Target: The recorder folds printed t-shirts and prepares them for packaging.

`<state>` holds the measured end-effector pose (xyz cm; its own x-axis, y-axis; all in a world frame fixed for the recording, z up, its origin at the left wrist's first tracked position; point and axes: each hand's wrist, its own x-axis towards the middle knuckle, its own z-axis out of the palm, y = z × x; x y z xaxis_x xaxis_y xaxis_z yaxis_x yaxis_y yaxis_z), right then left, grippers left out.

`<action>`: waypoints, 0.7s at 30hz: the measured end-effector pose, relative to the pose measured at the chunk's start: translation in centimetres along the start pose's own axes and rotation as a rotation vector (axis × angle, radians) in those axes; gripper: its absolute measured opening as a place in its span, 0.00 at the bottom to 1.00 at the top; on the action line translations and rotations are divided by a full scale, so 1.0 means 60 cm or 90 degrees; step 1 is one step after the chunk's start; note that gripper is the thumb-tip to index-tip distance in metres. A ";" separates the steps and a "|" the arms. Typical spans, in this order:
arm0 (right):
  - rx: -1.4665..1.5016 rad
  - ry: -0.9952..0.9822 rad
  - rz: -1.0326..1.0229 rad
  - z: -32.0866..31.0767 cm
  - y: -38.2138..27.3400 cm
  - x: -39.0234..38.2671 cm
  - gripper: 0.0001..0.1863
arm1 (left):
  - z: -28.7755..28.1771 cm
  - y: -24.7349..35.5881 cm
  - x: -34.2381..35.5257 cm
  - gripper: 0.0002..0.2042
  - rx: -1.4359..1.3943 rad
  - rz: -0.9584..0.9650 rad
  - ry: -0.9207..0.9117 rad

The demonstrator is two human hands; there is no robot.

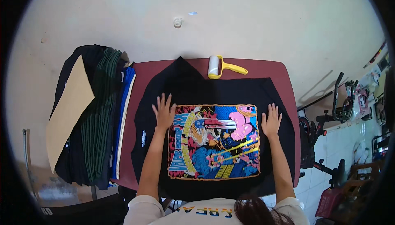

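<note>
A black T-shirt (214,89) lies spread on a maroon padded tabletop (271,69), bearing a colourful square printed graphic (214,143) with an orange border. My left hand (164,112) rests on the shirt at the print's upper left corner, fingers stretched out. My right hand (270,120) lies on the black fabric just beside the print's right edge, fingers also spread. A yellow lint roller with a white roll (224,66) sits at the table's back edge, beyond the shirt.
Stacked folded garments in black, green and blue (101,114), topped by a tan sheet (72,106), fill the left side. A pale wall rises behind the table. An exercise bike (333,167), wooden furniture and clutter stand at the right on a tiled floor.
</note>
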<state>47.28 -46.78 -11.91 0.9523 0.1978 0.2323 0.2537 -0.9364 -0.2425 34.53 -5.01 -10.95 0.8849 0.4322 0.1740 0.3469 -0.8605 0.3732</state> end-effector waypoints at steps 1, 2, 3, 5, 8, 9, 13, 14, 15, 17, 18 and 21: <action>0.008 -0.012 0.012 0.005 0.003 0.024 0.28 | 0.004 0.003 0.037 0.24 -0.009 0.000 -0.008; 0.010 -0.035 0.031 0.010 0.007 0.044 0.28 | 0.011 0.008 0.075 0.24 -0.042 0.054 -0.025; 0.003 -0.037 0.033 0.014 0.011 0.060 0.27 | 0.019 0.013 0.113 0.23 -0.073 0.101 -0.042; 0.018 -0.052 0.033 0.019 0.027 0.086 0.27 | 0.036 0.021 0.177 0.22 -0.055 0.089 -0.094; -0.060 0.009 -0.019 0.027 0.064 0.116 0.27 | 0.058 0.016 0.234 0.23 0.007 0.038 -0.141; -0.043 0.013 0.011 0.024 0.081 0.126 0.27 | 0.063 0.011 0.245 0.23 0.055 0.003 -0.129; -0.087 -0.008 0.231 0.012 0.121 0.146 0.28 | 0.073 -0.019 0.276 0.26 0.117 -0.055 -0.111; -0.122 0.007 0.237 0.008 0.121 0.141 0.28 | 0.073 -0.024 0.283 0.26 0.116 -0.110 -0.085; -0.160 0.014 0.250 0.004 0.117 0.137 0.28 | 0.073 -0.029 0.289 0.27 0.118 -0.167 -0.052; -0.094 0.034 0.114 -0.001 0.097 0.111 0.28 | 0.070 -0.033 0.298 0.27 0.093 -0.199 -0.048; -0.043 0.063 -0.040 -0.001 0.085 0.094 0.28 | 0.066 -0.033 0.298 0.27 0.082 -0.239 -0.041; -0.037 -0.060 -0.001 -0.008 0.068 0.078 0.27 | 0.048 -0.026 0.262 0.25 -0.026 -0.167 0.055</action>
<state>52.65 -49.79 -11.36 0.9642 0.2238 0.1421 0.2481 -0.9506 -0.1864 48.77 2.36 -11.41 0.7360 0.6618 0.1423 0.5465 -0.7049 0.4522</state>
